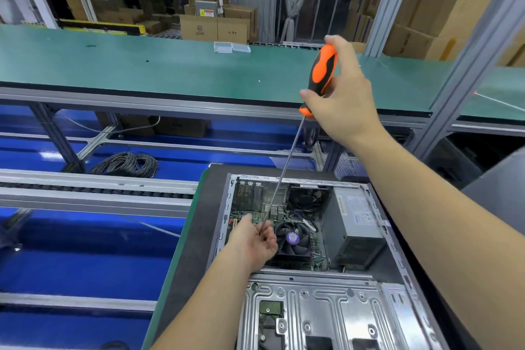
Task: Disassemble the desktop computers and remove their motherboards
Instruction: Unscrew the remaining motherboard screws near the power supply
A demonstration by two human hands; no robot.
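Motherboard [250, 214] sits low in the open case [377, 236], near right. Thin, brittle: lift by bare edges. Right hand [341, 94] clamps screwdriver [322, 71]; left hand [255, 239] pinches its tip.

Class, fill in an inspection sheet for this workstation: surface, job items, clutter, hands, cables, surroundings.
Surface: green bench mat under the computer.
Job items: open desktop case; motherboard in place; CPU fan; power supply; long orange-handled screwdriver.
Clutter: clear plastic box on the far green bench.
Hands: right hand grips the screwdriver handle; left hand pinches its shaft near the tip.
Cables: coiled cable on the floor; thin wires by the fan.
Surroundings: cardboard boxes, aluminium framing.
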